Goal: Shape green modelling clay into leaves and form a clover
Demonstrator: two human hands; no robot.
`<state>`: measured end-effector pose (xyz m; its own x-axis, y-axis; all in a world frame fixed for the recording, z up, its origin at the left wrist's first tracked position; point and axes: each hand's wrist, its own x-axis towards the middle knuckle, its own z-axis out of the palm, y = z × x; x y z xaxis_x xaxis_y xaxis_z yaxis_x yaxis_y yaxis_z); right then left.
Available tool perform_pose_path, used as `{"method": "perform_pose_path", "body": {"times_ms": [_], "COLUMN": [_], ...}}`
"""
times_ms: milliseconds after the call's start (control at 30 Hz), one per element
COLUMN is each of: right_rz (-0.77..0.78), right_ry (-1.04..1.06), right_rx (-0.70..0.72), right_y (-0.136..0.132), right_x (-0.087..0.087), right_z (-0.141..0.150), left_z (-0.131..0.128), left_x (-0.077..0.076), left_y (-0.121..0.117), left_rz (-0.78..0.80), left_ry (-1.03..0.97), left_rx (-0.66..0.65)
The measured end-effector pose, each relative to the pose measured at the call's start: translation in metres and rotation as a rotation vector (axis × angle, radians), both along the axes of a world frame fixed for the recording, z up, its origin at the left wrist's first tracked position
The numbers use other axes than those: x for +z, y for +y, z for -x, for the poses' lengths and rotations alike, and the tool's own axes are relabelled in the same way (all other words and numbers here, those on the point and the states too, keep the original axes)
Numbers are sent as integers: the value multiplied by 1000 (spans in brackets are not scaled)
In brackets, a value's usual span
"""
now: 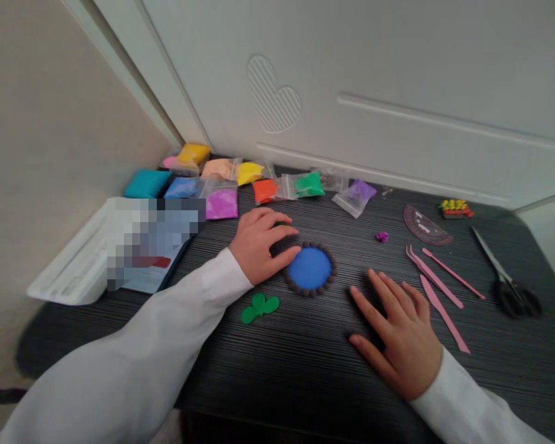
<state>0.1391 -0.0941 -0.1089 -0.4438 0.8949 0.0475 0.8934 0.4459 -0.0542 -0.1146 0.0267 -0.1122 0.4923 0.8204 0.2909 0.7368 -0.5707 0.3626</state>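
A flat blue clay disc (pixel 309 269) ringed with small dark balls lies on the dark table between my hands. My left hand (pixel 264 245) rests at its left side with fingers apart, the thumb tip at the ring's edge. Whether the thumb touches the ring I cannot tell. A bit of green shows beneath its fingers, mostly hidden. Below that hand lies a green clay piece (pixel 259 308) with three rounded lobes. My right hand (pixel 400 336) is spread over the table right of the disc, holding nothing.
Bags of coloured clay, such as a green one (pixel 309 184), line the back by the white panel (pixel 398 74). Pink tweezers (pixel 437 277), a pink knife tool (pixel 444 313), a protractor (pixel 426 226) and scissors (pixel 504 277) lie right. A booklet (pixel 83 265) lies left.
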Motion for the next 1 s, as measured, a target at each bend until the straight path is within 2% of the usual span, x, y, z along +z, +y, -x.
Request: {"method": "perform_pose_path", "body": {"times_ms": [100, 233, 433, 533, 667, 833, 1000], "right_rz": [20, 15, 26, 21, 29, 25, 40], "right_ry": [1, 2, 10, 9, 18, 16, 18], "right_rx": [28, -41, -35, -51, 5, -57, -11], "right_y": [0, 1, 2, 1, 0, 2, 2], "right_x": [0, 0, -1, 0, 1, 1, 1], "right_z": [0, 0, -1, -1, 0, 1, 1], "left_z": [-9, -16, -20, -20, -19, -19, -20], "left_x": [3, 8, 13, 12, 9, 2, -1], "left_y": [-7, -12, -14, -14, -14, -13, -13], "left_rz": [51, 134, 158, 158, 132, 73, 54], "left_ry": [17, 66, 110, 121, 106, 102, 100], "left_rx": [7, 12, 46, 44, 37, 53, 61]}}
